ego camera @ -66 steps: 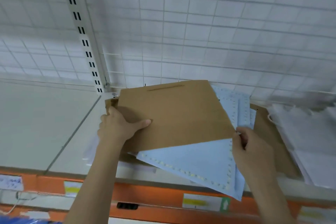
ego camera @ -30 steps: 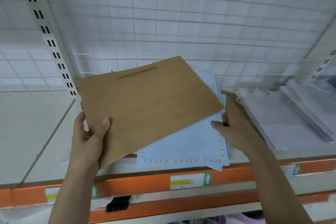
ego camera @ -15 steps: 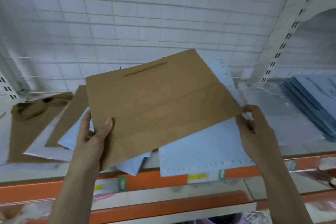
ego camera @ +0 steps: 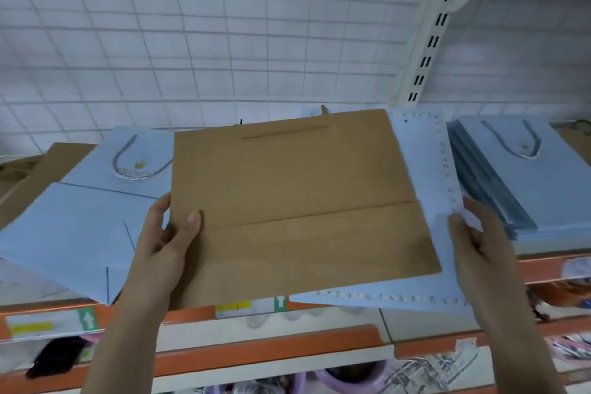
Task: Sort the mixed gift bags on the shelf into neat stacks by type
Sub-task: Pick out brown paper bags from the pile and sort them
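We're holding one flat brown paper bag [ego camera: 297,201] out in front of the shelf [ego camera: 543,261], and we'll place everything from that bag. Our left hand [ego camera: 166,233] grips its left edge, thumb lying on top of the paper and the other fingers tucked beneath. Our right hand [ego camera: 483,240] is off to the bag's right, well apart from the left, pinching the right edge of a pale blue bag with a dotted border [ego camera: 428,169] that lies directly under the brown one and sticks out past its right side and bottom edge. So that's two bags in hand, one brown over one blue. To the left of the brown bag, on the shelf, we count two light blue bags: one with a rope handle and a small gold crown mark [ego camera: 128,153] toward the back, and one plain-faced [ego camera: 70,233] overlapping it in front. Farther left still, more brown paper [ego camera: 38,176] peeks out beneath those; we cannot tell how many pieces. To the right of the brown bag sits one neat stack of blue bags [ego camera: 518,176], its top bag showing a rope handle; the layers are too blurred to count. Behind the brown bag stands a white wire grid panel [ego camera: 224,35], with one slotted white upright [ego camera: 428,35] behind and to the right. Below the brown bag, the shelf's orange front rail carries two green arrow labels [ego camera: 280,303].
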`<state>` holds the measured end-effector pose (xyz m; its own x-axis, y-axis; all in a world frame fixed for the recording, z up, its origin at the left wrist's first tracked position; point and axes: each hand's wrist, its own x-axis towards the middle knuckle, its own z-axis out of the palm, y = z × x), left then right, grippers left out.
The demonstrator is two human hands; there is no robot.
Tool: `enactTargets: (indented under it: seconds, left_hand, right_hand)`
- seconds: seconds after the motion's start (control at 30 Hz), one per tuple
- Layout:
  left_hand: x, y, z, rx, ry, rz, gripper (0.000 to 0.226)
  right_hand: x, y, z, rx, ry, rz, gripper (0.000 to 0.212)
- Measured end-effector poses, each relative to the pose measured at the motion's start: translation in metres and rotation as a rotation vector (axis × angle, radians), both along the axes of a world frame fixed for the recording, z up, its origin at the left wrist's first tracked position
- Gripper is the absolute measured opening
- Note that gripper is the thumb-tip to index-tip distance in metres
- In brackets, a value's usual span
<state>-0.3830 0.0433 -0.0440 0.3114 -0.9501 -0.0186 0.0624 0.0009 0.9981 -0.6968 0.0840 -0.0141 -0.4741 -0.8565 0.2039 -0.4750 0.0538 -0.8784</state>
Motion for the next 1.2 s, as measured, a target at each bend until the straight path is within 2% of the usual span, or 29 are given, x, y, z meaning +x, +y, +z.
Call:
enactTargets:
  seconds: [0.17, 0.4, 0.6, 0.77, 0.87, 0.97, 1.07, 1.1, 1.2]
  left_hand:
    - [-0.01, -0.018, 0.0, -0.055, -0.053, -0.015, 0.032]
    - [-0.067, -0.036, 0.001, -0.091, -0.103, -0.044, 0.033]
    - [-0.148, -0.046, 0.002, -0.08, -0.108, -0.028, 0.029]
    - [-0.245, -0.045, 0.0, -0.114, -0.136, -0.011, 0.025]
    - [-0.296, -0.045, -0.003, -0.114, -0.094, 0.016, 0.028]
    - [-0.331, -0.042, -0.002, -0.116, -0.084, 0.048, 0.026]
    - [-0.347, -0.038, 0.001, -0.118, -0.1, 0.081, 0.025]
    - [-0.349, -0.038, 0.002, -0.121, -0.106, 0.09, 0.023]
    - [-0.35, -0.04, 0.006, -0.125, -0.122, 0.108, 0.022]
  right_hand:
    - [-0.015, -0.01, 0.006, -0.017, 0.097, 0.048, 0.016]
    - [-0.052, -0.019, 0.01, -0.038, 0.134, 0.036, 0.019]
    - [-0.138, -0.034, 0.007, -0.018, 0.152, -0.008, 0.036]
    - [-0.232, -0.038, 0.013, -0.021, 0.174, -0.006, 0.04]
    - [-0.288, -0.044, 0.012, -0.02, 0.169, 0.034, 0.033]
    - [-0.33, -0.061, 0.009, -0.022, 0.184, 0.087, 0.011]
    - [-0.355, -0.084, 0.005, 0.007, 0.106, 0.08, 0.025]
    - [-0.36, -0.091, 0.005, 0.024, 0.092, 0.09, 0.022]
    - [-0.369, -0.111, 0.004, 0.086, 0.195, 0.084, 0.02]
